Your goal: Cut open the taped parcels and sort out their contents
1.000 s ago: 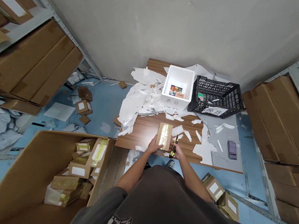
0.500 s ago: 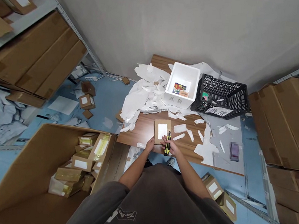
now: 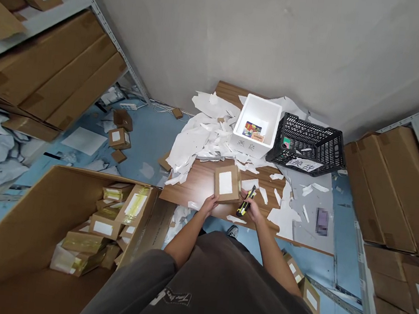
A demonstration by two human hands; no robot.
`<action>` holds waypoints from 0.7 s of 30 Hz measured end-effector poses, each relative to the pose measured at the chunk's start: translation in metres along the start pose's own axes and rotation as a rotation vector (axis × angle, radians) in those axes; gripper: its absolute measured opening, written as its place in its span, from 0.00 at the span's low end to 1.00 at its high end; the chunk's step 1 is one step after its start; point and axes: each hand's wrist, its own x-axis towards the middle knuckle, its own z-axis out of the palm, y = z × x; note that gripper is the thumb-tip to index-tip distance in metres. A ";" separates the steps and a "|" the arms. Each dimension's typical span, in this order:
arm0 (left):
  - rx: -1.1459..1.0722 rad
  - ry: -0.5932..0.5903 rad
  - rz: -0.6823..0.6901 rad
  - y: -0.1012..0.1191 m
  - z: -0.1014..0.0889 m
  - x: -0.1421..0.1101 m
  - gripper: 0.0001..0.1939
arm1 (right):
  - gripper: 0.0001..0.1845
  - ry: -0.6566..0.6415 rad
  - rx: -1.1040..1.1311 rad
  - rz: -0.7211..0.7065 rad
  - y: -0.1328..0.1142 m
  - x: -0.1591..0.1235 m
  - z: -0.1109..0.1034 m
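A small brown cardboard box (image 3: 226,184) with a white label on top sits near the front of a wooden table (image 3: 199,183). My left hand (image 3: 209,205) grips the box's near left corner. To the right of the box, my right hand (image 3: 252,206) is closed round a yellow and black utility knife (image 3: 245,202), whose tip points toward the box's right side.
A white foam box (image 3: 257,125) and a black plastic crate (image 3: 305,144) stand at the table's back, with torn white paper (image 3: 196,138) heaped on the left. A large open carton (image 3: 35,228) of small boxes lies on the blue floor at left. Shelves of cartons flank both sides.
The small box was turned from its taped face to its label face up. My right hand with the knife moved from over the box to its right side.
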 end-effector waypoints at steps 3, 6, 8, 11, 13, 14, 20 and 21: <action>0.053 0.070 -0.025 -0.004 0.017 -0.002 0.30 | 0.33 -0.099 0.017 0.059 -0.014 0.000 0.003; 0.187 0.214 -0.024 0.000 0.025 0.001 0.29 | 0.35 -0.122 0.019 0.117 -0.011 0.003 0.014; 0.209 0.306 -0.003 0.010 0.017 0.007 0.30 | 0.35 -0.118 0.039 0.119 -0.004 0.004 0.021; 0.292 0.399 0.103 0.038 -0.009 0.020 0.32 | 0.34 -0.100 0.071 0.073 0.008 0.005 0.023; 0.576 0.284 0.321 0.060 -0.024 0.030 0.39 | 0.32 -0.086 0.068 0.039 0.013 0.006 0.021; 0.706 0.191 0.390 0.070 -0.028 0.036 0.47 | 0.30 -0.073 0.057 0.028 0.014 0.007 0.020; 1.061 -0.052 0.234 0.100 -0.020 0.054 0.73 | 0.17 0.052 -0.242 -0.014 0.006 0.018 0.018; 1.059 -0.055 0.226 0.100 -0.018 0.054 0.73 | 0.16 0.076 -0.332 -0.029 0.002 0.022 0.020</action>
